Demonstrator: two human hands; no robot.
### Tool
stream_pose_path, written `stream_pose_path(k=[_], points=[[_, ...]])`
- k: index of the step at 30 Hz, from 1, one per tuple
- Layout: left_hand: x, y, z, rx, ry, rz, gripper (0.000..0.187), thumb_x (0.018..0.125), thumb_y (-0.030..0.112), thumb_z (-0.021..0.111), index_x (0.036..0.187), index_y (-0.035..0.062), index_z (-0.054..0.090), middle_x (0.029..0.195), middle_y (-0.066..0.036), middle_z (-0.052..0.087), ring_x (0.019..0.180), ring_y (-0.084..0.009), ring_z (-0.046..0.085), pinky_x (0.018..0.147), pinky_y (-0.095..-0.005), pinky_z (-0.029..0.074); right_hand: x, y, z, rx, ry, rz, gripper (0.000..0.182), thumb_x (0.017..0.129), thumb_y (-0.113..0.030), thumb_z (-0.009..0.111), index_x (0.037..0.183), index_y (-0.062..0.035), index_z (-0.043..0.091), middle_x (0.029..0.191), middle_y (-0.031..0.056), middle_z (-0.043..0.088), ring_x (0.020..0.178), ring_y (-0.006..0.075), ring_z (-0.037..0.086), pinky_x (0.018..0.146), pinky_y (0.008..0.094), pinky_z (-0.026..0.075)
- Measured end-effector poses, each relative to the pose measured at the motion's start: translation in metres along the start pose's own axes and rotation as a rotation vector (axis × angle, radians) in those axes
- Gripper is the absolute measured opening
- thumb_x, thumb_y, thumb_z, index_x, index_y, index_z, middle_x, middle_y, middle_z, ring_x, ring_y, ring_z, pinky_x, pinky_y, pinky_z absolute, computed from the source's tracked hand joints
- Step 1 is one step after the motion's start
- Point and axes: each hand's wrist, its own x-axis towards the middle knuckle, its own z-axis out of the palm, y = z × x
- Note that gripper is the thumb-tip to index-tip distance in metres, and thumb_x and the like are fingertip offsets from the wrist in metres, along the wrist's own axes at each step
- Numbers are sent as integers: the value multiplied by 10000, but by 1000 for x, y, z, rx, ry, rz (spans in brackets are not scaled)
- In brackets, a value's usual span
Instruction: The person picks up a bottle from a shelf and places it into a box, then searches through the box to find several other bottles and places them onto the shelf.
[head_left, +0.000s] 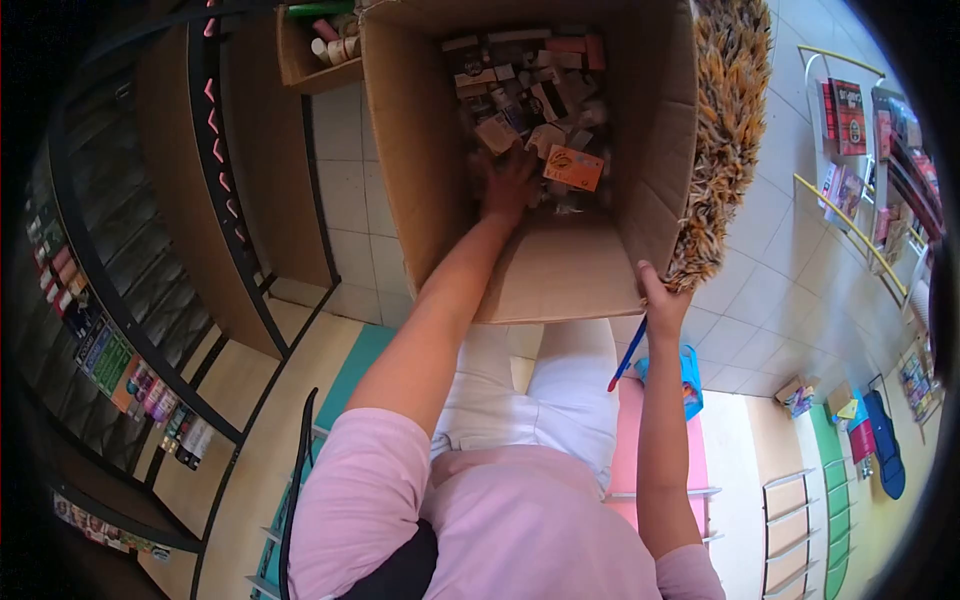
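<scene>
A large open cardboard box stands before me, with many small cartons and packets in its bottom. Down inside it, my left hand has its fingers spread against the small cartons. An orange and white carton lies just right of those fingers. At the box's near right corner, my right hand is closed on the cardboard edge, thumb on top. A blue pen with a red end sticks out beside this hand, pointing down toward my legs.
Brown fluffy material runs along the box's right side. A smaller carton with tubes adjoins the upper left. Dark-framed shelves stand left, and racks with packets stand right. A blue bag lies beyond my right forearm.
</scene>
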Motion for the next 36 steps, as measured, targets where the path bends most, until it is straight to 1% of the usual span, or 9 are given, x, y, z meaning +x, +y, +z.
stream_pose_path(k=[9,12,18,22,24,27,30,33,36], points=[[54,-45,16,118,-23,-260,368,703,199,476,1047,73,508,1165,-118,375,1133,-296,302,876,-492,271,-3,-8,4,22,-7,-28,365,636,-56,630,958,31,480,912,77,529,827,155,502,743,257,395],[62,-62,-37,-8,-382,-148,460,695,253,510,1108,59,447,1190,-170,336,1152,-307,265,896,-461,254,-1,-9,3,12,-24,-9,371,636,-59,631,962,32,477,924,80,527,830,155,501,742,256,396],[76,-76,-15,-673,235,-461,656,607,376,624,1168,134,383,1213,-152,308,1165,-300,207,925,-460,202,-2,-5,2,31,-11,18,374,635,-54,631,965,32,479,921,79,531,820,154,507,736,254,401],[82,-88,-14,-418,107,-375,671,605,311,628,1181,124,341,1213,-171,301,1105,-343,302,892,-420,289,-4,-11,4,48,-24,43,370,634,-48,632,963,30,481,920,78,532,818,151,508,737,254,402],[77,-81,-21,-714,195,-529,629,607,257,625,1159,102,366,1209,-161,313,1067,-358,351,854,-410,343,-3,-13,5,42,-24,40,367,634,-45,632,960,29,483,917,79,533,816,150,509,736,255,403],[82,-85,-32,-792,3,-534,549,605,156,600,1115,94,404,1103,-165,423,939,-349,461,773,-396,408,-3,-11,4,33,8,10,363,633,-43,632,956,31,484,908,80,536,806,150,512,730,255,407],[92,-97,-9,-738,429,-576,477,625,134,576,1076,83,429,964,-171,509,884,-302,510,736,-399,423,-3,-9,6,37,23,16,363,632,-41,632,956,32,484,902,80,537,800,150,515,725,255,409],[92,-92,-5,-132,517,-476,418,661,137,540,1061,78,434,867,-166,546,807,-274,551,682,-394,443,-4,-13,5,23,7,25,366,630,-38,633,957,32,483,898,79,537,799,150,516,722,254,410],[104,-102,-16,-391,165,-546,353,692,131,504,1037,83,448,857,-147,559,782,-257,564,626,-384,460,-2,-13,5,20,2,29,370,627,-36,635,958,33,483,897,79,538,798,151,517,720,253,411]])
